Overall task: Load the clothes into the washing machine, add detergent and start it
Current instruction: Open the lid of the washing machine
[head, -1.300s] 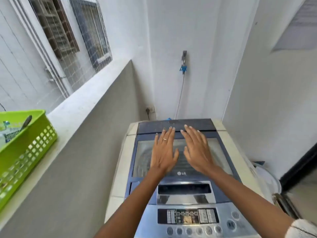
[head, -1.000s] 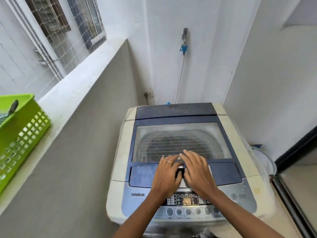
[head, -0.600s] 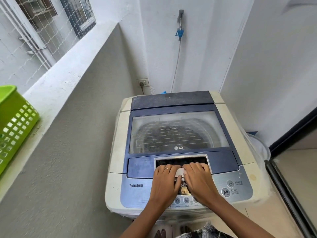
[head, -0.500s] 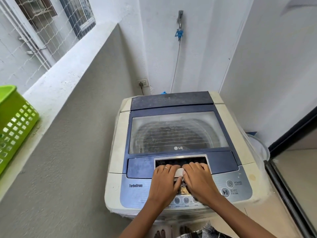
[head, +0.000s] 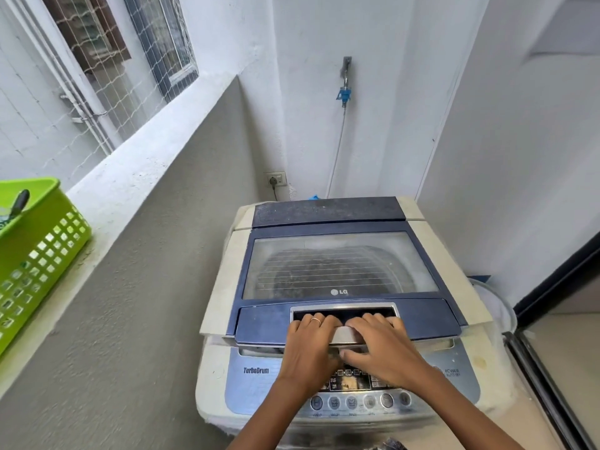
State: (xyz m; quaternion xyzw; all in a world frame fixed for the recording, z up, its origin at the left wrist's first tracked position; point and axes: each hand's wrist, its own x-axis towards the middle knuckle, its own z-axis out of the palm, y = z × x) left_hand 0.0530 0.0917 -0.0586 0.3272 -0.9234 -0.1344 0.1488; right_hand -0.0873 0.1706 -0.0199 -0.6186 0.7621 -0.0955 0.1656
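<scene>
A top-loading washing machine (head: 220,287) with a blue-framed glass lid (head: 341,271) stands in front of me. My left hand (head: 310,349) and my right hand (head: 380,345) lie side by side on the silver lid handle (head: 344,311), with their fingers curled into its recess. The lid's front edge is raised a little above the control panel (head: 259,381), and a dark gap shows under it. Through the glass I see the dark drum. A row of round buttons (head: 352,401) runs below my wrists.
A green plastic basket (head: 35,248) stands on the ledge at the left. A grey low wall runs along the machine's left side. A socket (head: 276,180) and a tap with a hose (head: 344,92) are on the back wall. A white tub (head: 496,306) and a door frame are at the right.
My hands slid from the glass down to the handle and hooked into its recess. The lid's front edge has now lifted a little off the panel.
</scene>
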